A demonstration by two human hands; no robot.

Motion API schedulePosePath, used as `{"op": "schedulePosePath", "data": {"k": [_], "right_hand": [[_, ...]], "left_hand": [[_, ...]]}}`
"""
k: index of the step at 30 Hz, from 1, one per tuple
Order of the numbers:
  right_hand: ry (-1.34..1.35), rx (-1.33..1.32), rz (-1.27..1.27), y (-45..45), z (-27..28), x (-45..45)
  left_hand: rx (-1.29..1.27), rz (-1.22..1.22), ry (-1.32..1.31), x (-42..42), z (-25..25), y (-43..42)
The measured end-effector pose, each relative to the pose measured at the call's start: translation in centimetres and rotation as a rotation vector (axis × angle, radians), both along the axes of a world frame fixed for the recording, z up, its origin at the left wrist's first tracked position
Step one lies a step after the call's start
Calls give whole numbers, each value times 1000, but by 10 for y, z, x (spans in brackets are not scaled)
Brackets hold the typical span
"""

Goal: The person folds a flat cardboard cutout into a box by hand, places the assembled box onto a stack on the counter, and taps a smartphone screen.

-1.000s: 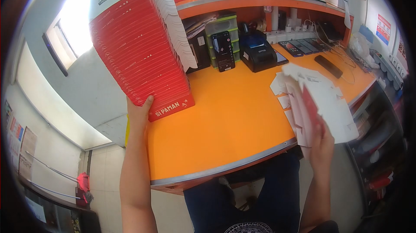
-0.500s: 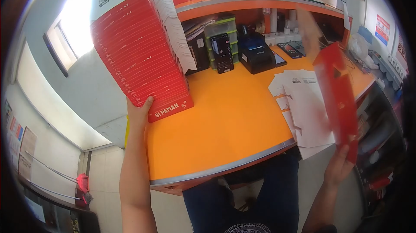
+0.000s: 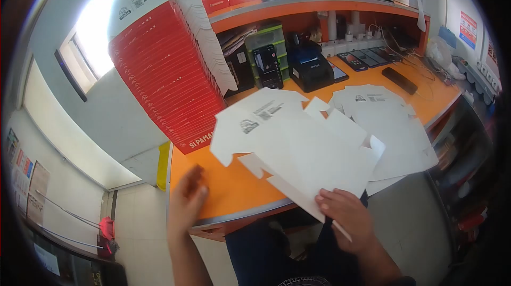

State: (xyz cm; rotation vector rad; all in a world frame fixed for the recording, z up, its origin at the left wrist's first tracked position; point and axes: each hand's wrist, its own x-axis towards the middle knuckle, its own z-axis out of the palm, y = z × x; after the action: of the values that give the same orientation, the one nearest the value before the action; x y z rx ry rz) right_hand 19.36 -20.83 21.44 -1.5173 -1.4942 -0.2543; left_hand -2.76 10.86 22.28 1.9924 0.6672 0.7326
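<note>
My right hand [image 3: 348, 216] grips the near edge of a flat cardboard box blank [image 3: 298, 145], its white inner side facing up with a small printed logo and code. Spread out over the front of the orange table, the blank shows cut flaps along its sides. My left hand [image 3: 187, 198] is free, its fingers apart, near the table's front left edge. Behind it rises a tall stack of red boxes [image 3: 165, 68] with white lids standing up and "SI PAMAN" lettering on the lowest one. More flat white blanks [image 3: 396, 137] lie at the right, overhanging the front edge.
Along the back of the orange table [image 3: 213, 201] stand a propped phone [image 3: 267, 67], a green drawer unit [image 3: 266, 36] and a black printer [image 3: 311, 68]. Several phones lie to the right, among them a dark one [image 3: 399, 80], with cables nearby. A shelf [image 3: 319, 4] runs above.
My left hand has let go of the red stack and dropped toward the table edge. My right hand has brought a blank leftward from the right side, turning its white face up.
</note>
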Motion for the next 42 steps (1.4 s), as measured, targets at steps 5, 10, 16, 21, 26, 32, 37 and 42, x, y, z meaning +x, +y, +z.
{"op": "schedulePosePath", "data": {"k": [5,10,16,21,26,32,37,42], "right_hand": [[10,-54,217,25,2,-20],[0,-129,360,41,-14,-45],[106,-207,492,26,-26,-44],[268,-239,600,1,-14,-40],[292,-180,469,-11,-37,-40],[13,-93,335,-8,-29,-43],[-60,-99,314,3,-29,-52],[-111,-68,361,16,-27,-58]], "left_hand": [[-262,-252,-415,5,-30,-83],[-671,-231,-455,15,-54,-118],[-811,-176,-553,32,-56,-150],[-848,-173,-452,19,-94,-164],[-887,-141,-588,29,-99,-180],[-727,-114,-725,29,-86,-177],[-621,-34,-753,26,-72,-165],[-657,14,-792,23,-68,-159]]}}
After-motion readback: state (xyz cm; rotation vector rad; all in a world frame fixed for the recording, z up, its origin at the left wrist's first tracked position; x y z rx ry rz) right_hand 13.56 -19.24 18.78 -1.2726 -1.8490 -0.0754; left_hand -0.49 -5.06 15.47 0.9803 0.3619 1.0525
